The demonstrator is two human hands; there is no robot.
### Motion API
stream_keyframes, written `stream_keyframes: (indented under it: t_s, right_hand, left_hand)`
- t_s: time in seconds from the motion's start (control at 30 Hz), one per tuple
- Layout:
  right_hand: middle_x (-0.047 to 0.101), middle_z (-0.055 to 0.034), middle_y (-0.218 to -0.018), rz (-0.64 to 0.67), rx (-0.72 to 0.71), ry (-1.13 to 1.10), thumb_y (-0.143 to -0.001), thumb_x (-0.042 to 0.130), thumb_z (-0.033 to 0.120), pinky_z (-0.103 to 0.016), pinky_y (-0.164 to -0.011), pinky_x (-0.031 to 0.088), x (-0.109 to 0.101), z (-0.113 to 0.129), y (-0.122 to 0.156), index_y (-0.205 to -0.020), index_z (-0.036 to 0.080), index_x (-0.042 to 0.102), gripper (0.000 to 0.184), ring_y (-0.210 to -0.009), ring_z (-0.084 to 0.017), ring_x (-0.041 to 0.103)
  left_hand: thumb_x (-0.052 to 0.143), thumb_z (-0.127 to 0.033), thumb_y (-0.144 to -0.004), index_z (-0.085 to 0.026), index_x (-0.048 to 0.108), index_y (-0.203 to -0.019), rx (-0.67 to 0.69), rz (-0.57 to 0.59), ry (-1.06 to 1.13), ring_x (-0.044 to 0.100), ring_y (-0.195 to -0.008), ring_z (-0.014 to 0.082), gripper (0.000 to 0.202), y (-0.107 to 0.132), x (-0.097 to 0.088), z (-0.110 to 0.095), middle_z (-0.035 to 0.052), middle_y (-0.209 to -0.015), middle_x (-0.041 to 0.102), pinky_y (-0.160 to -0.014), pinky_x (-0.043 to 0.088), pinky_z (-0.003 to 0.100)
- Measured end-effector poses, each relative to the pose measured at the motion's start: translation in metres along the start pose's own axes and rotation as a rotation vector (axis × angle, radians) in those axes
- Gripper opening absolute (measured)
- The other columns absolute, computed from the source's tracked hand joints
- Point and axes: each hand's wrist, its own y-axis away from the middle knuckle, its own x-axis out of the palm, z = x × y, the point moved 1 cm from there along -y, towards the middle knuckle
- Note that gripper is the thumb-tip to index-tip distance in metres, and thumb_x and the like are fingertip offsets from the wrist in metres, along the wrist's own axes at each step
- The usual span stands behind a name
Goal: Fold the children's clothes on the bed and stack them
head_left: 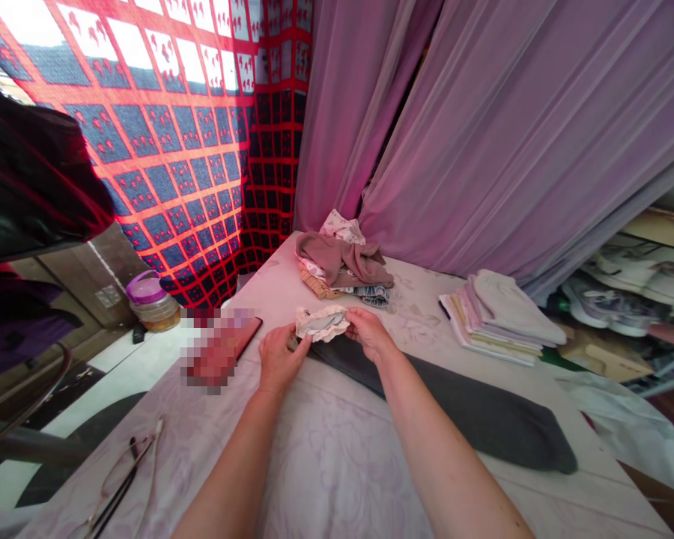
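Note:
A long dark grey garment (477, 408), looking like trousers folded lengthwise, lies on the table across to the right. Its near-left end has a gathered, cream waistband (321, 322), held up a little and spread between my hands. My left hand (279, 358) pinches the left side of this waistband, thumb on top. On the other side, my right hand (369, 333) grips the waistband's right edge between thumb and fingers. Just beyond the hands sits a heap of crumpled clothes (345, 258), with a brownish-pink piece on top.
A stack of folded clothes (497, 314) stands at the right on the patterned tablecloth (337, 464). A red phone-like object (219, 352), partly blurred, lies by the left edge. Glasses (124, 471) and thin cords lie at front left. Curtains hang behind; shoes (612, 292) fill a rack at right.

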Motion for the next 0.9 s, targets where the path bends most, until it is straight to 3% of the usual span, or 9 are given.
stream_keyframes:
  t_s: [0.2,0.4,0.6,0.73,0.8,0.9]
  right_hand:
    - [0.062,0.0049,-0.061,0.013,-0.056,-0.043,-0.063,0.07,0.032,-0.019,-0.053,0.041,-0.005,-0.002,0.004,-0.074,0.018,0.062,0.019,-0.055,-0.007,0.054]
    - [0.062,0.0048,-0.062,0.018,-0.072,-0.035,-0.06,0.071,0.034,-0.02,-0.054,0.04,-0.01,-0.004,0.008,-0.074,0.018,0.063,0.023,-0.055,-0.008,0.054]
    - [0.062,0.0047,-0.06,0.003,-0.067,-0.006,-0.061,0.068,0.032,-0.02,-0.054,0.04,-0.012,-0.003,0.007,-0.073,0.018,0.063,0.019,-0.054,-0.009,0.055]
    - [0.061,0.0049,-0.058,-0.009,-0.078,0.007,-0.061,0.067,0.033,-0.02,-0.052,0.038,-0.011,-0.002,0.008,-0.072,0.018,0.064,0.019,-0.053,-0.009,0.053]
    - [0.061,0.0049,-0.057,-0.011,-0.087,0.013,-0.06,0.068,0.034,-0.02,-0.051,0.037,-0.01,-0.003,0.009,-0.07,0.018,0.063,0.02,-0.052,-0.008,0.052]
    - [0.058,0.0049,-0.053,-0.024,-0.097,0.019,-0.059,0.07,0.037,-0.02,-0.047,0.034,-0.01,-0.004,0.009,-0.067,0.018,0.062,0.022,-0.048,-0.008,0.049]
  left_hand:
    - [0.056,-0.041,-0.083,-0.025,0.068,-0.089,0.022,0.017,0.093,0.059,-0.105,0.0217,0.021,-0.003,0.001,0.005,0.0029,-0.104,0.07,-0.093,0.04,0.038]
    - [0.042,-0.04,-0.09,-0.022,0.069,-0.08,0.049,0.032,0.135,0.06,-0.1,0.0197,0.034,-0.005,0.001,0.008,0.0042,-0.095,0.07,-0.089,0.045,0.033]
    - [0.054,-0.032,-0.083,-0.025,0.069,-0.094,0.086,0.039,0.161,0.057,-0.114,0.0248,0.019,-0.004,0.002,0.009,0.0043,-0.109,0.07,-0.098,0.041,0.044]
    - [0.065,-0.029,-0.075,-0.026,0.065,-0.107,0.066,0.028,0.147,0.052,-0.122,0.0302,0.032,-0.002,0.004,0.008,0.0068,-0.117,0.067,-0.104,0.033,0.054]
    - [0.067,-0.03,-0.074,-0.026,0.064,-0.109,0.057,0.01,0.162,0.053,-0.122,0.0298,0.035,-0.002,0.004,0.007,0.007,-0.117,0.067,-0.104,0.033,0.054]
    - [0.063,-0.03,-0.078,-0.025,0.066,-0.097,0.055,-0.039,0.205,0.056,-0.119,0.0266,0.02,-0.004,0.003,0.008,0.0053,-0.112,0.07,-0.104,0.035,0.051]
